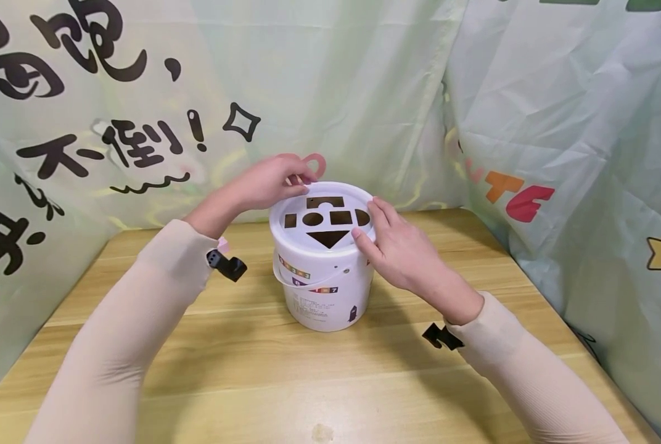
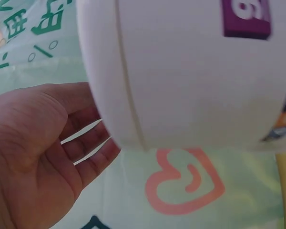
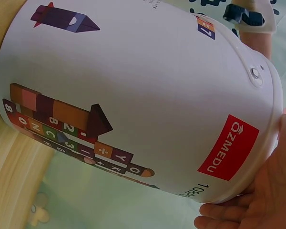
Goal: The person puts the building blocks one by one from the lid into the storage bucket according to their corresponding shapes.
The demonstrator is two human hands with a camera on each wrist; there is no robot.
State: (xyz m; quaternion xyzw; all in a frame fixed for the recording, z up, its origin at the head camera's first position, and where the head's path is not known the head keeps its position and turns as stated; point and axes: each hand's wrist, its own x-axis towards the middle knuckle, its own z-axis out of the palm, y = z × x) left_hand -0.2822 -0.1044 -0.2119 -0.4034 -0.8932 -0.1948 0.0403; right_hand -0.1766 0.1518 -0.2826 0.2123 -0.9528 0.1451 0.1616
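A white plastic bucket (image 1: 330, 302) stands upright on the wooden table, printed with colourful number and letter blocks. Its white lid (image 1: 294, 237) has several cut-out shapes, among them a triangle, a circle and rectangles. My left hand (image 1: 272, 182) holds the lid's rim at the back left, fingers bent at the edge. At the right side, my right hand (image 1: 405, 250) grips the rim, its thumb over the lid's top and its fingers round the edge. The bucket's thin handle (image 1: 286, 277) hangs down at the front. In the left wrist view the left fingertips are partly hidden behind the rim.
The wooden table (image 1: 242, 382) runs back to printed fabric curtains (image 1: 353, 92) on several sides. A small pink thing (image 1: 223, 245) shows beside the left wrist. A pale patch (image 1: 323, 433) marks the table near the front. Black camera mounts (image 1: 227, 266) sit at both cuffs.
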